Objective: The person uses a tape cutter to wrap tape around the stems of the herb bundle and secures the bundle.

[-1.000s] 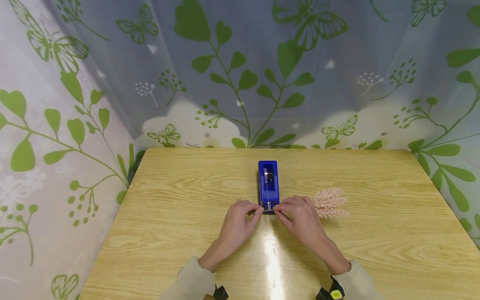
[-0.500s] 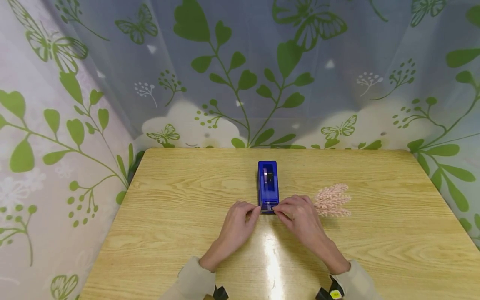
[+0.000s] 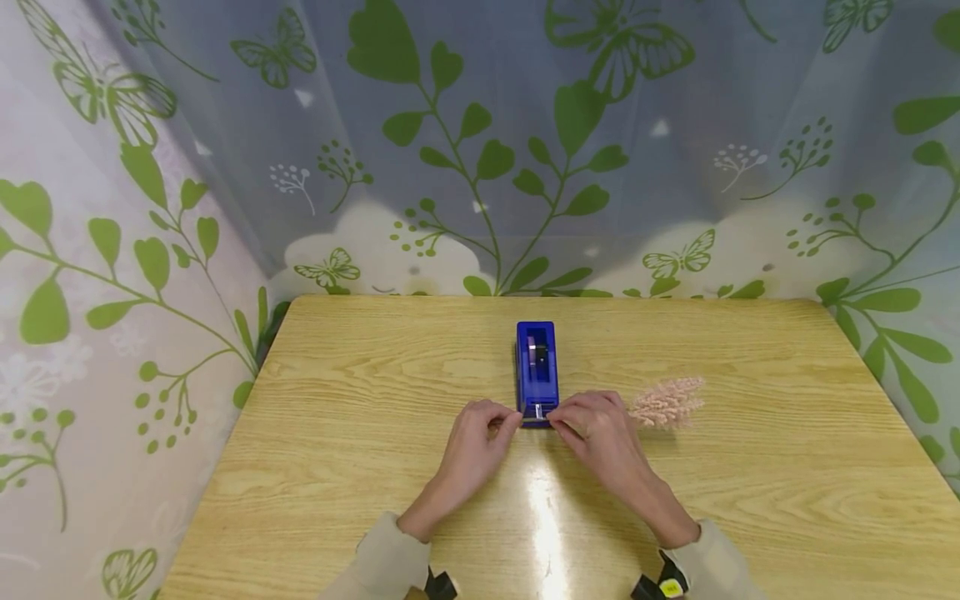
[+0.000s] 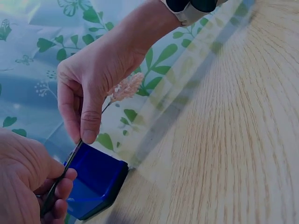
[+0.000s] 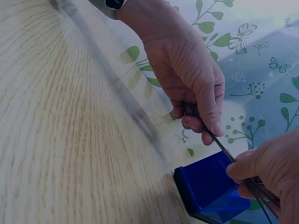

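Observation:
A spray of pink artificial flowers (image 3: 667, 402) sticks out to the right, beyond my right hand (image 3: 603, 435). Its thin dark stem (image 4: 70, 161) runs level between both hands, just over the near end of a blue tape dispenser (image 3: 537, 390). My left hand (image 3: 476, 443) pinches the stem between thumb and fingertips, left of the dispenser. On the other side, the right thumb and fingers pinch it too. In the right wrist view more than one thin dark strand (image 5: 261, 198) trails past the right hand. Whether tape is wrapped on the stem is too small to tell.
The dispenser stands lengthwise on a wood-grain table (image 3: 337, 400), with a tape roll (image 3: 537, 352) in its slot. A curtain (image 3: 480, 167) printed with green leaves and butterflies hangs behind the table and along its sides. A bright reflection lies between the forearms.
The pink flowers have turned about the stem, rising and spreading, then sinking narrower. My left fingertips have shifted slightly left along the stem. The right hand and the dispenser stay nearly still.

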`<action>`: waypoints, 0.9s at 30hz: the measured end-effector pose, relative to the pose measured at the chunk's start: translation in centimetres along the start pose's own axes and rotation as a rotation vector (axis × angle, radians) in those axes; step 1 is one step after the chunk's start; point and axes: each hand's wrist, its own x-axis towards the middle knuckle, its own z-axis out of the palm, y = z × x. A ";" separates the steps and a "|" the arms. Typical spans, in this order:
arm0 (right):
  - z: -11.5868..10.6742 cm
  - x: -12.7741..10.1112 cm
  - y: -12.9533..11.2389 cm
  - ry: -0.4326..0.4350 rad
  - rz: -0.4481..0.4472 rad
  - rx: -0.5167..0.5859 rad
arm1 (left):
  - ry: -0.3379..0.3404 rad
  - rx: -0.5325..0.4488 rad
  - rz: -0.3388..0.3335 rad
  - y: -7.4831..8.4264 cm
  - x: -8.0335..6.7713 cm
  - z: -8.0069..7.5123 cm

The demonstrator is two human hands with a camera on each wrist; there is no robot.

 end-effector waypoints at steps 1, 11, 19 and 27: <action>0.0 0.0 0.0 -0.001 0.003 0.009 | 0.003 0.002 -0.002 0.1 0.0 0.0; 0.0 0.0 -0.3 -0.094 0.064 0.010 | 0.067 0.061 0.034 0.3 0.0 0.1; -0.3 -0.2 -0.6 -0.193 0.115 -0.053 | 0.105 0.088 0.087 0.1 0.0 0.3; -0.3 -0.3 -0.7 -0.222 0.123 -0.109 | 0.108 0.097 0.111 0.1 0.1 0.3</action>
